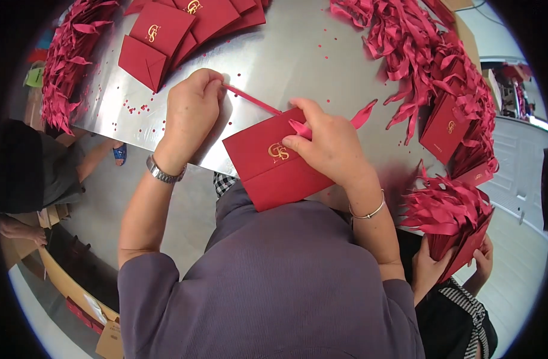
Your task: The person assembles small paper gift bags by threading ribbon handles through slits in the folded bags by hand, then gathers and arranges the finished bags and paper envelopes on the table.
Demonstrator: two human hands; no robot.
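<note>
A red envelope-like card (pixel 268 164) with a gold emblem lies at the near edge of the metal table (pixel 286 54). My right hand (pixel 328 143) presses on its upper right part and pinches a red ribbon (pixel 253 100) where it passes through the card. My left hand (pixel 190 110) grips the ribbon's far end and holds it taut up and to the left. A loose ribbon tail (pixel 364 113) sticks out to the right of my right hand.
Finished red cards (pixel 178 30) are stacked at the table's far left. Heaps of red ribbon (pixel 417 54) lie at the right and at the left edge (pixel 67 60). Another person's hands (pixel 429 263) hold a ribboned bundle at lower right. A seated person (pixel 40 167) is at left.
</note>
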